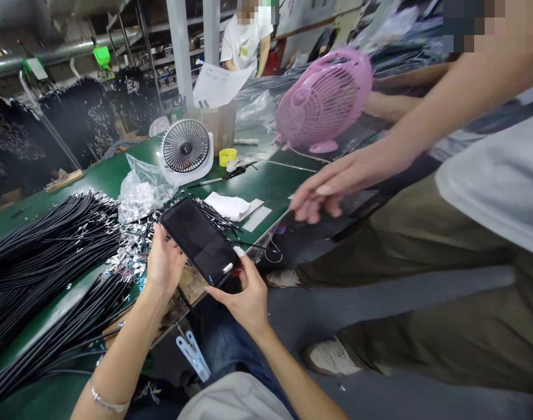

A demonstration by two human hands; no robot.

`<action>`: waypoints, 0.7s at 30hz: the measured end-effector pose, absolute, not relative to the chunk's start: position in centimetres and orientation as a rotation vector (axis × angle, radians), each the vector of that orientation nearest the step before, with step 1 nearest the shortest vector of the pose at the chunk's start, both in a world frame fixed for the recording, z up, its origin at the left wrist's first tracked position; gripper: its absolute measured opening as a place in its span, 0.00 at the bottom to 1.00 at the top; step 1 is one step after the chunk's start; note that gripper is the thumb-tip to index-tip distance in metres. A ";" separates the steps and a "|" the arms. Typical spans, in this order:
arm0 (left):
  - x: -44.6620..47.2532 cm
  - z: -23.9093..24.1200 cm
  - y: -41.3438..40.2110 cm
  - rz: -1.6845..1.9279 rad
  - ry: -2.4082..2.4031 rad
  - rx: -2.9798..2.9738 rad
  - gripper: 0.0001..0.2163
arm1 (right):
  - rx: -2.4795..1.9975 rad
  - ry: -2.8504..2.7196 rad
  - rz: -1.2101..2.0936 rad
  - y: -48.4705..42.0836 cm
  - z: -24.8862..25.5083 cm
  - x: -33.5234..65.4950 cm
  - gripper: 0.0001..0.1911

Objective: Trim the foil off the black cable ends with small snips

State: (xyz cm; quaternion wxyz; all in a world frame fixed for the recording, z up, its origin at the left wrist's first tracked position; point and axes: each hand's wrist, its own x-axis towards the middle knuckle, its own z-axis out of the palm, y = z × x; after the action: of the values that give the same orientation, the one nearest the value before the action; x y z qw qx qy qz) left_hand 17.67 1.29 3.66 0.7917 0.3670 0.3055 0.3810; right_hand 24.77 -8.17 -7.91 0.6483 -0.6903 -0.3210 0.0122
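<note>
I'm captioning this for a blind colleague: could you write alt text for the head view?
A right hand holds a black phone, the left hand at its edge, beside a green table with black cable bundles, a white fan and a pink fan. A co-worker's hand is to the right.

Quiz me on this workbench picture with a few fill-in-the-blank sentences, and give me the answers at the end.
1. The camera wearer's right hand grips a dark-screened ____.
2. A bracelet circles the camera wearer's ____ arm.
3. The larger of the two fans is ____.
4. Black cables lie on a ____ tabletop.

Missing words: phone; left; pink; green.
</note>
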 end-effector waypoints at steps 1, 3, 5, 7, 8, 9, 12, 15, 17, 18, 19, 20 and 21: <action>17.8 3.7 1.3 0.814 0.659 0.788 0.19 | -1.569 -0.731 0.023 -8.2 -7.9 24.8 0.44; 17.9 3.8 1.4 0.812 0.663 0.786 0.19 | -1.566 -0.731 0.021 -8.2 -8.1 24.9 0.44; 18.0 3.8 1.5 0.807 0.668 0.783 0.19 | -1.558 -0.731 0.029 -8.2 -8.3 25.0 0.44; 18.0 3.7 1.6 0.797 0.672 0.780 0.19 | -1.550 -0.733 0.046 -8.1 -8.4 25.1 0.44; 18.0 3.7 1.7 0.793 0.674 0.780 0.19 | -1.547 -0.732 0.056 -8.1 -8.5 25.1 0.44; 18.1 3.6 1.7 0.791 0.675 0.781 0.19 | -1.543 -0.728 0.067 -8.1 -8.5 25.0 0.44; 18.1 3.6 1.7 0.805 0.691 0.788 0.18 | -1.516 -0.673 0.108 -8.1 -8.2 24.8 0.46; 18.0 3.7 1.8 0.808 0.687 0.818 0.19 | -1.455 -0.613 0.156 -8.1 -8.0 24.6 0.45; 17.9 3.8 1.8 0.794 0.668 0.846 0.19 | -1.422 -0.612 0.161 -8.2 -8.0 24.7 0.44; 17.7 3.8 1.8 0.783 0.657 0.860 0.18 | -1.413 -0.620 0.154 -8.3 -8.1 24.9 0.44; 17.6 3.9 1.8 0.771 0.645 0.874 0.18 | -1.408 -0.628 0.143 -8.3 -8.1 25.2 0.43; 17.6 4.0 1.7 0.756 0.634 0.889 0.17 | -1.407 -0.632 0.131 -8.4 -8.1 25.6 0.43; 17.5 4.1 1.5 0.735 0.622 0.906 0.17 | -1.414 -0.630 0.116 -8.6 -8.0 26.1 0.43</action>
State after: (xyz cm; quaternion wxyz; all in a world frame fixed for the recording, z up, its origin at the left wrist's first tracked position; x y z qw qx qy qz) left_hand 17.55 1.52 4.13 0.7893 0.4205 0.2889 0.3415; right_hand 26.10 -8.58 -7.97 0.7136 -0.6382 -0.2842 0.0522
